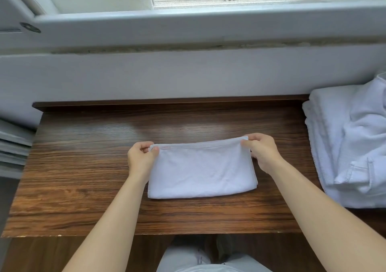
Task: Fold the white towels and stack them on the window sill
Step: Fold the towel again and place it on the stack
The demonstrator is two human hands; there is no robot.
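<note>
A brown wooden table (pixel 83 177) stands under the window sill (pixel 188 33), with a pile of white laundry (pixel 351 146) at 3 o'clock. The folded white towel (pixel 200 171) lies flat in the middle. The left hand (pixel 142 156) pinches its 10 o'clock corner, and the right hand (pixel 261 150) pinches its 2 o'clock corner.

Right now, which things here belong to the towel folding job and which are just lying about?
Part of the job:
- folded towel, pinched at its far corners by the left hand and right hand
- towel pile
- window sill, no towels on it yet

Just lying about:
- white shirt draped on the pile
- table
</note>
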